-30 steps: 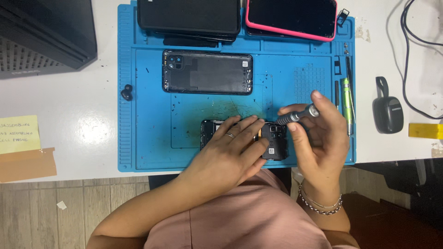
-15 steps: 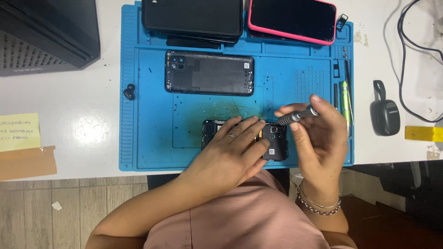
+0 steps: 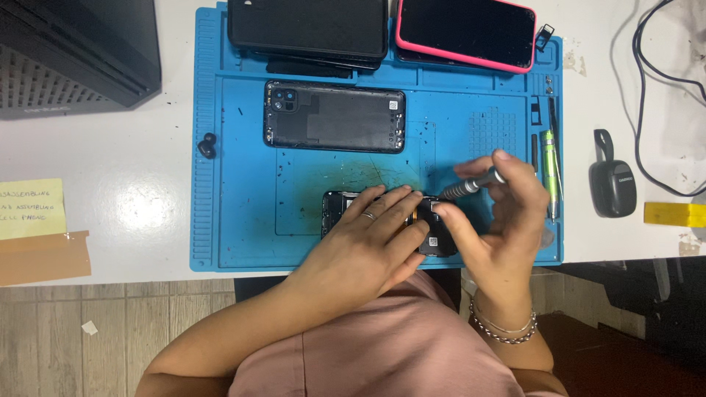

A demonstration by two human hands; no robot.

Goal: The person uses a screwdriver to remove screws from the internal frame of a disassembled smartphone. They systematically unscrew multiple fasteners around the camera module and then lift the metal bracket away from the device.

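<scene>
Clearly a screw-work step on an opened phone: beneath both hands, the white counter (image 3: 132, 184) carries a blue repair mat (image 3: 243, 220). Beyond the hands lies a detached phone back cover (image 3: 334, 116). The opened phone (image 3: 437, 242) sits under the left hand (image 3: 364, 254), which presses flat on it, fingers spread. The right hand (image 3: 500, 220) pinches a small screwdriver (image 3: 471, 186), tip angled toward the phone. Next likely calls for seating the tip squarely before turning.

Two hands (image 3: 368, 250) (image 3: 500, 220), one screwdriver (image 3: 471, 185), one opened phone (image 3: 430, 239), one back cover (image 3: 334, 116).
</scene>
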